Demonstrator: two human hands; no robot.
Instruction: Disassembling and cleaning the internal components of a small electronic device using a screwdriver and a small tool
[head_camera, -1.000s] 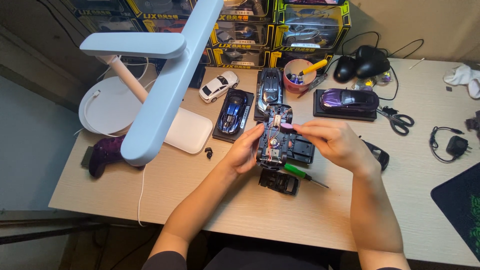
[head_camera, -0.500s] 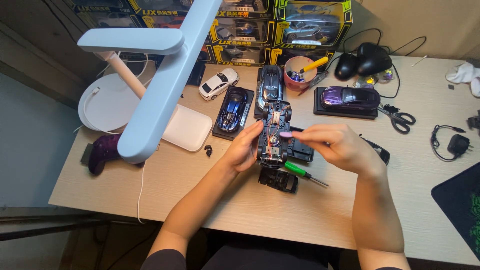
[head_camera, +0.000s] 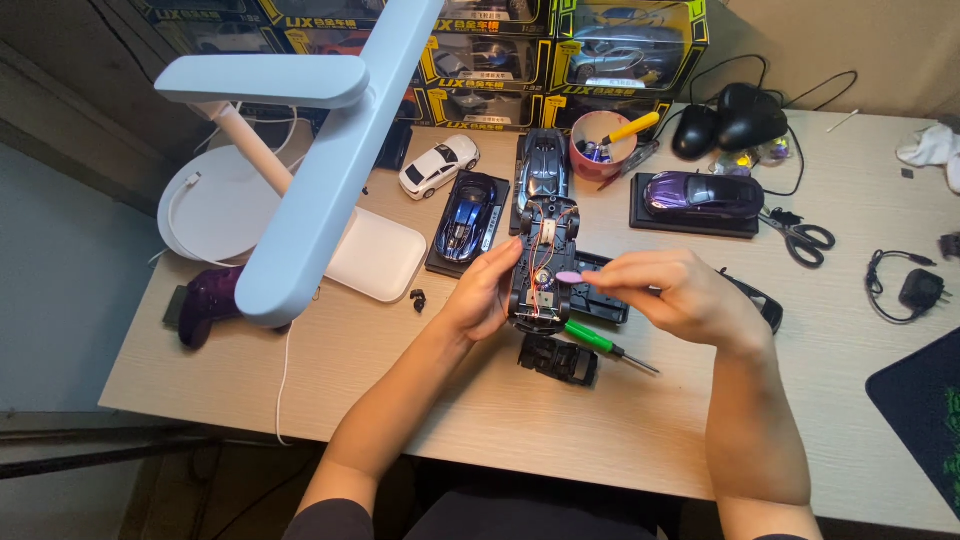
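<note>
Two bare hands meet over the middle of the wooden desk (head_camera: 640, 440), with an opened model car chassis (head_camera: 545, 262) between them. The left hand (head_camera: 485, 295) clasps the chassis along its left side, fingers curled against the edge and thumb up near the front, so the chassis sits tilted up off the desk with its wiring and small parts facing the camera. The right hand (head_camera: 685, 295) comes in from the right, its fingertips pinched together and pointing at the chassis's right edge near the rear; whether something tiny is held in that pinch cannot be told. Just under the chassis lie a green-handled screwdriver (head_camera: 600, 343) and a black plastic car part (head_camera: 558, 358), both flat on the desk and apart from either hand. Behind the hands stand a blue model car (head_camera: 467, 216) on a black base, a white model car (head_camera: 438, 165), a dark model car (head_camera: 541, 160) and a purple model car (head_camera: 702, 192) on its own base. A pink cup (head_camera: 598, 140) holds small tools, scissors (head_camera: 805, 236) lie to the right, and a white desk lamp (head_camera: 320, 170) reaches across the left.
</note>
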